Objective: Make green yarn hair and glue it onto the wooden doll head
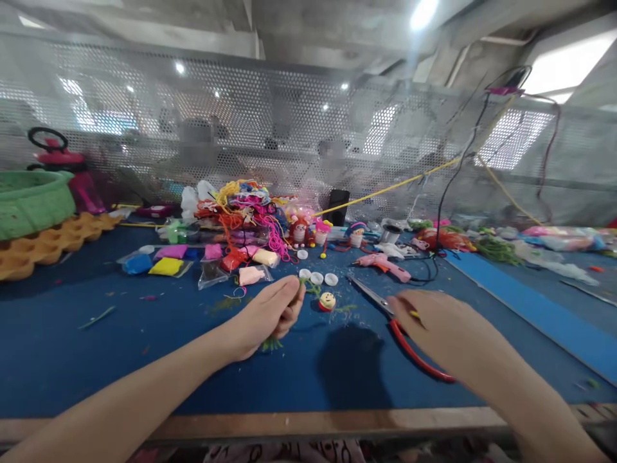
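My left hand (270,315) is closed around a bunch of green yarn (272,344), whose ends stick out below and above the fingers. Over the red-handled scissors (419,357) lies my right hand (431,321), its fingers bent at the handles; a small yellow bit shows between them. The scissor blades point up and left on the blue mat. Between the hands sits a small round head (327,301) with a drawn face and a red base. White caps (316,278) lie just behind it.
Behind are a pink glue gun (383,265) with a black cord, small dolls (356,235), a heap of colored yarn (245,212) and bagged clay (166,265). An egg tray (53,244) and green basket (36,202) stand at left. A perforated metal panel (270,128) rises behind.
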{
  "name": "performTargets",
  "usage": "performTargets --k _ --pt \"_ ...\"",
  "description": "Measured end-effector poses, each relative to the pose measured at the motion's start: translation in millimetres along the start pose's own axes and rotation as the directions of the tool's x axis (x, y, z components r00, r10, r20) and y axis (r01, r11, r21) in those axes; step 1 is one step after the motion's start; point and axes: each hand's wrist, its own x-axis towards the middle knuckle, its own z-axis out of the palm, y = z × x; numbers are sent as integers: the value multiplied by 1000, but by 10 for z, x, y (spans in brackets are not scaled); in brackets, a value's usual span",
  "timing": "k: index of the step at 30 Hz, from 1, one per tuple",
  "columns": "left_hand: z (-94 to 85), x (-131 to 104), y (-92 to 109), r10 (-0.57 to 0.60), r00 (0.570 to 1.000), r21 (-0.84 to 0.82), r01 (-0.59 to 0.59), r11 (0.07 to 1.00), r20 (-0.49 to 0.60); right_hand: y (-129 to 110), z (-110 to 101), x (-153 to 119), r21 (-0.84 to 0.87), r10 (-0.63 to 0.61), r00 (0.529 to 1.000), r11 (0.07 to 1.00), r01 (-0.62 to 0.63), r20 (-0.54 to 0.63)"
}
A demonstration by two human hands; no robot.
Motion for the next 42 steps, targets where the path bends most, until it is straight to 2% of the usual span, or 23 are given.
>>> performTargets --k 1,2,3,4,8,11,13,16,20,24,26,30,36,42 --pt "0 1 -11 30 999 -6 -30 1000 -17 111 77 -78 -164 -28 999 986 34 43" --pt "-2 2 -22 61 998 -1 -61 998 -36 211 165 -142 -252 -21 995 967 45 97" --pt "-4 2 -34 93 994 9 -92 996 -51 298 255 -190 -296 52 990 955 -11 129" --pt "-4 1 -46 123 990 19 -122 992 -62 370 339 -220 -301 74 984 953 -23 160" --pt "6 -12 -68 200 977 86 -194 977 -70 541 509 -189 -193 41 992 981 -17 119" --pt "18 -31 -55 245 965 184 -226 957 -90 608 492 -87 -60 49 987 997 -40 151" --pt "23 -44 -43 276 955 257 -242 936 -108 636 470 -28 -30 84 978 996 -80 193" --pt "21 -57 -36 314 938 347 -248 904 -146 641 449 13 -1 80 985 997 -81 153" --pt "7 -51 -40 363 912 436 -252 864 -192 527 390 -53 87 32 997 995 -38 71" --pt "-3 -41 -34 392 891 500 -238 833 -229 213 248 -231 160 -108 992 982 96 67" --pt "-4 -42 -28 396 887 525 -226 821 -238 23 175 -308 146 -143 985 981 128 101" --pt "-3 -60 -16 394 890 577 -204 791 -227 -236 118 -362 64 -117 991 992 113 71" --pt "-18 -77 1 418 888 674 -190 713 -192 -284 158 -334 47 -120 986 992 116 113" --pt "-36 -71 -8 438 880 716 -186 673 -183 -320 117 -313 41 -88 982 996 82 165"
